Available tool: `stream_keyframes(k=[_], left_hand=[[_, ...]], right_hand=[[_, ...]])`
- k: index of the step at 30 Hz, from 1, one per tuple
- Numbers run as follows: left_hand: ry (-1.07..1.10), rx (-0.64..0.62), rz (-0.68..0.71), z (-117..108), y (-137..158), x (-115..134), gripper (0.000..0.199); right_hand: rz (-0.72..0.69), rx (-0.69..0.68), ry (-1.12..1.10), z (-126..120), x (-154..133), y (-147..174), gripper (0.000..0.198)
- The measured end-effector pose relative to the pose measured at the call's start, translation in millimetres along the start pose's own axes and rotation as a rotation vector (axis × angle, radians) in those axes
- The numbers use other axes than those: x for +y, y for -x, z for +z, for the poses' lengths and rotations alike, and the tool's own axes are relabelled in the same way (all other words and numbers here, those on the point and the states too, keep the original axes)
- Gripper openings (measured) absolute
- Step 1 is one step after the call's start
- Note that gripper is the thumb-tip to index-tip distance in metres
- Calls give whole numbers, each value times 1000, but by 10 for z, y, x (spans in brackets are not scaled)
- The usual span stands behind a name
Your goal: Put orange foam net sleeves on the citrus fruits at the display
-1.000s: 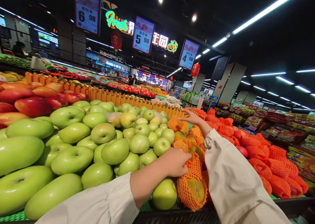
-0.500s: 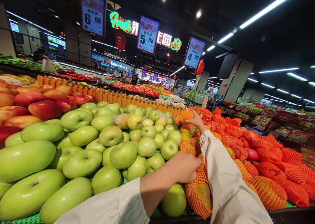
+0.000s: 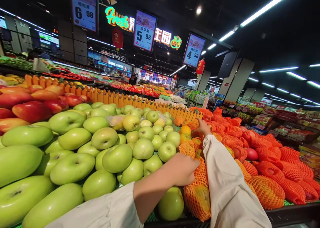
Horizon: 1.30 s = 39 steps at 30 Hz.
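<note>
My left hand (image 3: 183,169) is closed, its knuckles up, over the near row of oranges in orange foam nets. It is against a large netted orange (image 3: 198,201), and its fingertips are hidden. Below its wrist sits a green apple (image 3: 171,204). Farther off, my right hand (image 3: 203,128) curls around a small netted orange (image 3: 194,124) at the back of the orange row; part of its fingers is hidden. A bare orange (image 3: 185,130) lies just left of it, with another netted orange (image 3: 178,121) beyond.
Green apples (image 3: 117,158) pile up on the left, with red-yellow fruit (image 3: 32,111) beyond them. Red-netted fruit (image 3: 277,171) fills the right side. A low orange picket fence (image 3: 120,99) borders the back. Price screens (image 3: 145,31) hang overhead.
My right hand has shifted slightly nearer and to the right along with the small netted orange, so the bare orange shows more. My left hand stays about where it was. The view has turned slightly.
</note>
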<state>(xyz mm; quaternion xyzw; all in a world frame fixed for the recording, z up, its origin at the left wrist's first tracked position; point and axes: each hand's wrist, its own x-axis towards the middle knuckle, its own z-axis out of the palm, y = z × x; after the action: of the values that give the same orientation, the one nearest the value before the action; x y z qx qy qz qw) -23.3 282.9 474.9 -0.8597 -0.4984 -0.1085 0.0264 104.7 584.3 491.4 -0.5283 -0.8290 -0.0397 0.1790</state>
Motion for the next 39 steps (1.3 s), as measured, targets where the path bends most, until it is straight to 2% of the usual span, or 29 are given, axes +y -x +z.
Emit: stream_keyframes(k=[2, 5, 8, 10, 12, 13, 15, 17, 19, 23, 25, 27, 30, 33, 35, 37, 39], left_hand=[[-10, -1, -7, -2, 4, 5, 19], [-21, 3, -7, 12, 7, 0, 18], [-17, 20, 1, 32, 4, -15, 18], [-18, 24, 0, 41, 1, -21, 18], [-26, 20, -5, 42, 1, -21, 19], [-30, 17, -7, 41, 2, -20, 19], [-34, 16, -7, 35, 6, -18, 19], [-30, 18, -4, 27, 11, -18, 19], [-28, 17, -4, 19, 14, -16, 18], [-34, 7, -14, 6, 11, -3, 16], [-37, 4, -12, 0, 8, 5, 16], [-44, -2, -12, -7, 8, 9, 17], [-53, -11, -14, -17, 13, 15, 19], [-51, -13, -13, -12, 18, 19, 19], [-56, -11, -9, 2, 16, 21, 19], [-65, 21, -8, 14, 9, 22, 19], [-57, 104, -60, 13, -3, 19, 19]], right_hand=[[-59, -71, 89, 12, -119, -41, 94], [-85, -88, 217, 40, -264, -49, 105], [-250, -52, 415, 73, -365, -18, 109], [-430, -27, 522, 107, -429, -1, 90], [-567, -29, 535, 150, -488, 4, 55], [-606, -39, 521, 170, -508, 3, 44], [-629, -60, 488, 197, -512, -5, 38], [-611, -61, 438, 202, -468, -20, 47], [-558, -30, 365, 193, -397, -46, 70], [-346, 90, 178, 177, -300, -132, 88], [-215, 173, -22, 174, -297, -173, 91], [-93, 261, -325, 168, -308, -195, 90], [10, 266, -692, 150, -310, -177, 78], [47, 219, -845, 104, -296, -149, 65], [64, 259, -930, 12, -314, -159, 66], [60, 331, -1015, -171, -376, -190, 69], [32, 415, -1157, -459, -477, -207, 71]])
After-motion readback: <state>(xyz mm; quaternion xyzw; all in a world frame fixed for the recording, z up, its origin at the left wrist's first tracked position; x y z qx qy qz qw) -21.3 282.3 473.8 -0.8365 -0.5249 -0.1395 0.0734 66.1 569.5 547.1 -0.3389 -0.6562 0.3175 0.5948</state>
